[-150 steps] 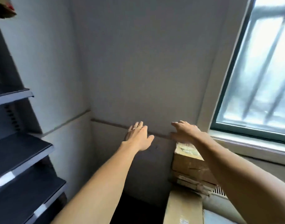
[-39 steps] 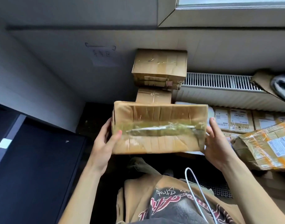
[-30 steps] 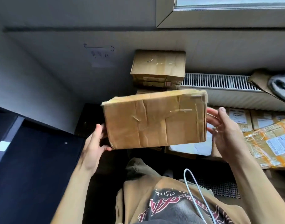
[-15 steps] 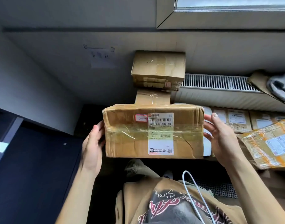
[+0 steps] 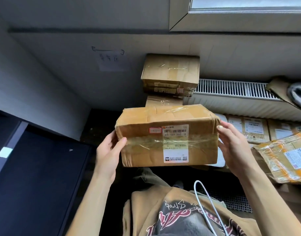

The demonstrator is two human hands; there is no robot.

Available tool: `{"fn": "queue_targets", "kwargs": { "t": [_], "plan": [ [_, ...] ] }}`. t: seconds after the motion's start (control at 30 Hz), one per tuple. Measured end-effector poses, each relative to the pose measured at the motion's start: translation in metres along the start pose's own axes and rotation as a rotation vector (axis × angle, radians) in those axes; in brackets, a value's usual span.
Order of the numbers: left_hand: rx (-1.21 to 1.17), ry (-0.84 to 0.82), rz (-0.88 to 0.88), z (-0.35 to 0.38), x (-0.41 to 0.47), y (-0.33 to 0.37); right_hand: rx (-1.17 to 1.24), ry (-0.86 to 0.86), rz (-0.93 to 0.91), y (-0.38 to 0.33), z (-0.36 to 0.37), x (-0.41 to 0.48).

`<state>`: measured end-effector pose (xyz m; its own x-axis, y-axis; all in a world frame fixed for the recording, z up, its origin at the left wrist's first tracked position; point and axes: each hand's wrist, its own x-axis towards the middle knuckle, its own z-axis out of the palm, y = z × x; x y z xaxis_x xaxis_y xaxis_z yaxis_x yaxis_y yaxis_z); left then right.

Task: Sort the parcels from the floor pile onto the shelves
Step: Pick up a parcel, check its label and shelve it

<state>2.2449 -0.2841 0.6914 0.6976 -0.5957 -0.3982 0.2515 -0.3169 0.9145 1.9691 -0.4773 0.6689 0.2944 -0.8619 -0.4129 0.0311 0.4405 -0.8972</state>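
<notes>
The brown taped cardboard parcel (image 5: 166,138) hangs between both hands. The left hand (image 5: 108,154) grips its left end, thumb on the front face; the right hand (image 5: 235,149) clasps its right end. Risk: the glossy tape (image 5: 146,142) is likely slick; relaxing either hand may drop it.

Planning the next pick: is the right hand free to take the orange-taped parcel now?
Probably not yet: the right hand grips one end of the brown box, shared with the left hand. The orange-taped parcel lies uncovered just beside it.
</notes>
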Motion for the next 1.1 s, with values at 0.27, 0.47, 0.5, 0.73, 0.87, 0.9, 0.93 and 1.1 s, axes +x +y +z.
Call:
{"fn": "queue_targets", "kwargs": {
  "t": [0.27,0.47,0.5,0.73,0.87,0.9,0.93,1.1],
  "plan": [
    [-0.024,0.116,-0.082,0.013,-0.003,0.007,-0.140,0.081,-0.032,-0.002,-0.006,-0.004],
    [-0.066,0.159,-0.150,0.018,-0.004,0.006,-0.132,0.108,0.020,0.000,-0.005,-0.006],
    [-0.079,0.172,-0.160,0.020,-0.004,0.006,-0.136,0.108,0.015,0.001,-0.005,-0.007],
    [-0.001,-0.018,-0.257,0.029,-0.005,0.007,-0.128,0.113,-0.010,0.002,-0.004,-0.004],
    [0.017,-0.133,-0.314,0.029,-0.003,0.002,-0.127,0.100,-0.010,0.001,-0.007,-0.004],
    [0.022,-0.149,-0.312,0.029,-0.003,0.000,-0.125,0.099,-0.007,0.001,-0.007,-0.004],
    [0.033,-0.159,-0.308,0.027,-0.003,-0.002,-0.123,0.098,-0.005,0.002,-0.008,-0.004],
    [0.110,-0.153,-0.244,0.023,-0.006,-0.003,-0.093,0.086,0.022,0.002,-0.007,-0.006]
  ]
}}
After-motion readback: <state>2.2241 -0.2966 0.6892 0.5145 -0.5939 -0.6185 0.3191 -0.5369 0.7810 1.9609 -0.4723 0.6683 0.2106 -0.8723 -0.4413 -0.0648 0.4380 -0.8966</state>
